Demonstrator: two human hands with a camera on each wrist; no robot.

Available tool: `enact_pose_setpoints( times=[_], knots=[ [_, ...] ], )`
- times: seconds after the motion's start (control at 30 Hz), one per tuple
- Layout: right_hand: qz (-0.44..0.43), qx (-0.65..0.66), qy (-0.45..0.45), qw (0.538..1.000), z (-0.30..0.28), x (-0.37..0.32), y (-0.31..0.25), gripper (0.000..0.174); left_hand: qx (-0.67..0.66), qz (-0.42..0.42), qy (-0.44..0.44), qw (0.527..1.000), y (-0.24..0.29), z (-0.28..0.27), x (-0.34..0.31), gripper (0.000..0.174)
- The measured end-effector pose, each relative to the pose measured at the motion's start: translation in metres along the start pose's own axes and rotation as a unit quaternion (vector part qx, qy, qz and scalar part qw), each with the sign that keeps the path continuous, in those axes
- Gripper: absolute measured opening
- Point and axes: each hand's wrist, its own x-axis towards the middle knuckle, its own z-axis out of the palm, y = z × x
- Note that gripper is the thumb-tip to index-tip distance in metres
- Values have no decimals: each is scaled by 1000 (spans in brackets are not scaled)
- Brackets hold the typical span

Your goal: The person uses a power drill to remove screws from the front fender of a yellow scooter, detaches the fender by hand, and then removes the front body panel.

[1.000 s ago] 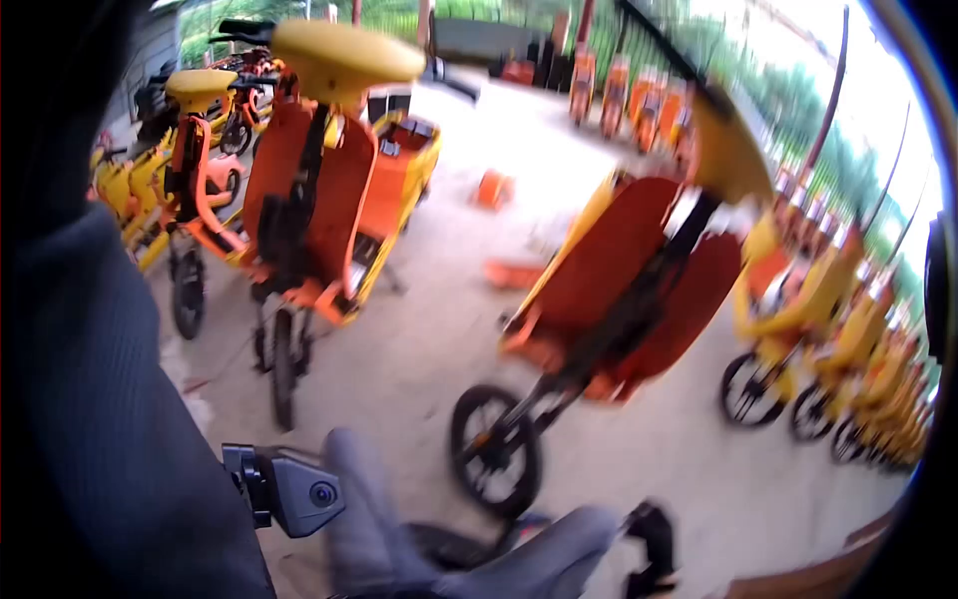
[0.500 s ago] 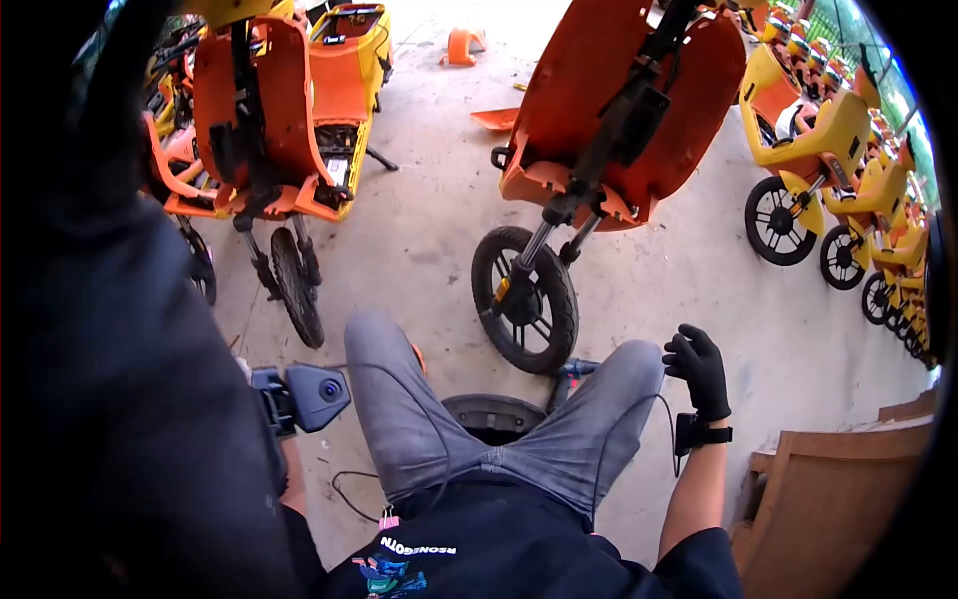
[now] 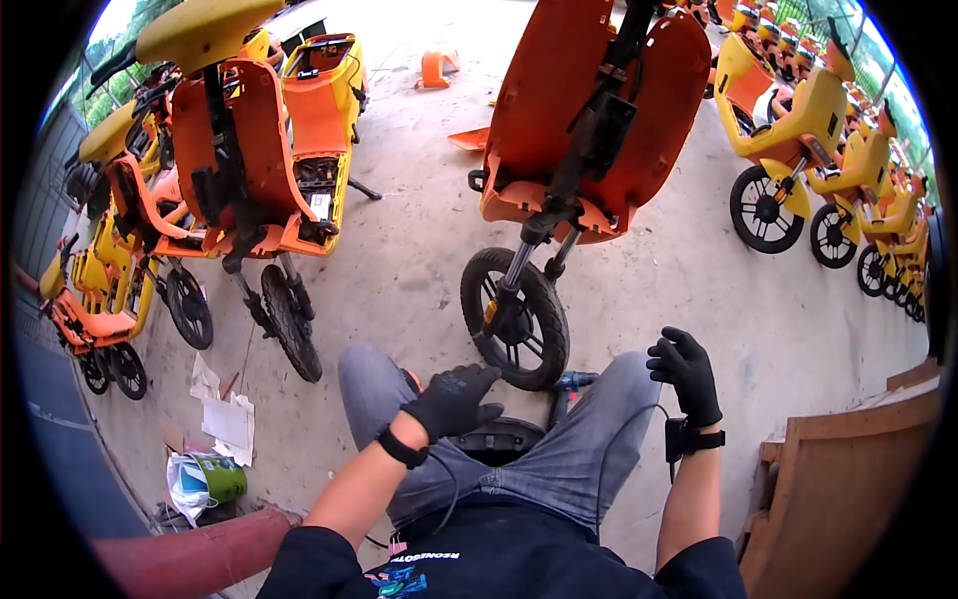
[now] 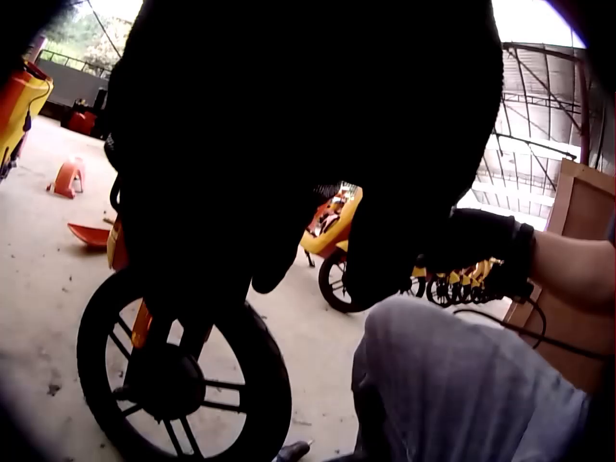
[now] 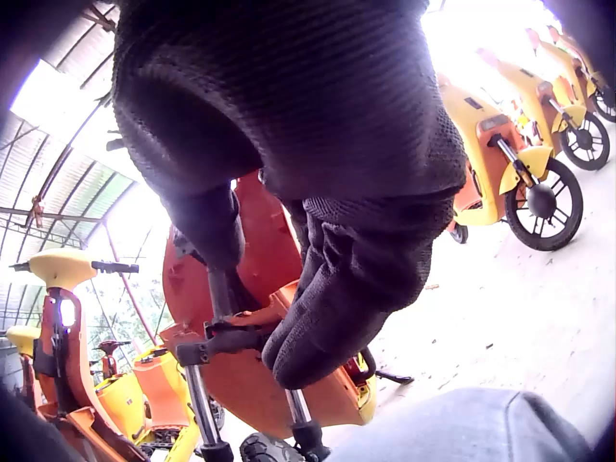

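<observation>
Both hands wear black gloves. In the head view the left hand (image 3: 453, 401) hangs over the lap near the left knee, fingers extended and holding nothing. The right hand (image 3: 689, 377) is raised beside the right knee, its fingers loosely bent with nothing in them. Ahead of the knees stands an orange scooter front (image 3: 534, 190) with its black front wheel (image 3: 515, 319). A power tool (image 3: 565, 393) lies on the ground between the legs, by that wheel. The right wrist view shows the right hand (image 5: 318, 192) with loosely curved fingers; the left hand (image 4: 308, 144) is a dark silhouette.
More orange and yellow scooters stand at the left (image 3: 235, 150) and in a row at the right (image 3: 798, 130). A green bucket (image 3: 225, 479) and papers sit at the lower left, near a red pipe (image 3: 200, 551). Wooden furniture (image 3: 848, 479) is at the lower right.
The left arm, which blocked the left side of the head view, has come down so that its hand shows over the lap. The head view has tilted down. The right hand has barely moved lately.
</observation>
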Motion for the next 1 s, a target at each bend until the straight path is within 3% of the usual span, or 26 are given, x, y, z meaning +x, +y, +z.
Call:
enact_pose_setpoints(
  times=[0.1, 0.17, 0.33, 0.47, 0.63, 0.77, 0.83, 0.87, 0.9, 1.0],
  knots=[
    [-4, 2, -3, 1000, 3, 7, -8, 45, 3, -21, 1, 1000, -1, 23, 10, 56],
    [-17, 14, -16, 1000, 10, 15, -19, 43, 15, -43, -51, 998, -5, 34, 14, 56],
    [-22, 36, -19, 999, 41, 40, -52, 44, 8, -39, -41, 998, -14, 53, 16, 50],
    [4, 84, -12, 996, 53, 70, -42, 45, 1, -42, -42, 998, -20, 53, 22, 51],
    [60, 129, 23, 990, 44, 104, 12, 40, -18, -54, 29, 998, -27, 7, 52, 60],
    [141, 198, 47, 969, 31, 123, 71, 36, -62, -67, 151, 984, -45, -27, 103, 59],
    [177, 202, 83, 960, 31, 122, 98, 35, -130, -105, 140, 976, -35, -55, 125, 63],
    [191, 205, 93, 955, 31, 119, 112, 34, -73, -124, 153, 978, -39, -57, 139, 67],
    [204, 214, 94, 951, 30, 117, 126, 33, -103, -65, 259, 958, -46, -47, 150, 46],
    [248, 247, 105, 931, 26, 108, 168, 29, -196, -73, 202, 957, -61, -36, 185, 50]
  ],
)
